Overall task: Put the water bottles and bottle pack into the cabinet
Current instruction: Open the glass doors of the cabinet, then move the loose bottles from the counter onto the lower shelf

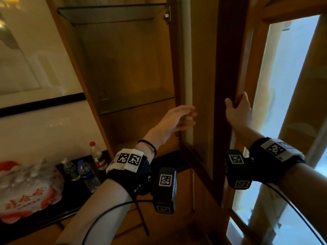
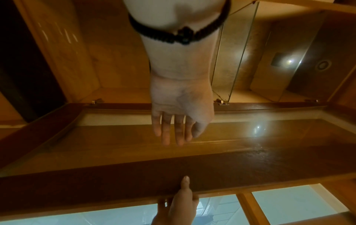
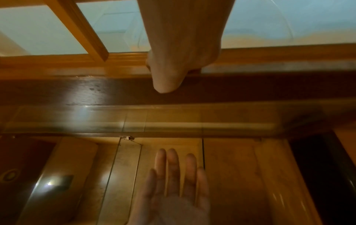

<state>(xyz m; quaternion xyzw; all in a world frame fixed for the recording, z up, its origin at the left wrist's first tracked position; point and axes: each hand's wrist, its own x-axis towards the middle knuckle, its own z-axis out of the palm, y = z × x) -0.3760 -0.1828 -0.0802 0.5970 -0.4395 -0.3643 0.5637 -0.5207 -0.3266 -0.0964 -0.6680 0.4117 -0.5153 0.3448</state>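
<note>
The wooden cabinet (image 1: 123,68) stands with its glass door (image 1: 203,103) swung out toward me. My right hand (image 1: 238,110) grips the door's outer edge, thumb on the near face (image 3: 167,85), fingers wrapped behind. My left hand (image 1: 178,119) reaches flat toward the door's inner glass with straight fingers (image 2: 171,134), holding nothing. Low at the left, a shrink-wrapped bottle pack (image 1: 26,188) with red print lies on a dark table (image 1: 70,200). Three single water bottles stand beside it: a red-capped one (image 1: 97,156), a blue one (image 1: 88,175) and a dark-banded one (image 1: 69,169).
Glass shelves (image 1: 136,99) cross the cabinet interior, with another shelf (image 1: 109,13) higher up. A framed picture (image 1: 26,68) hangs on the left wall. A bright window (image 1: 283,103) with a wooden frame fills the right side, just behind the door.
</note>
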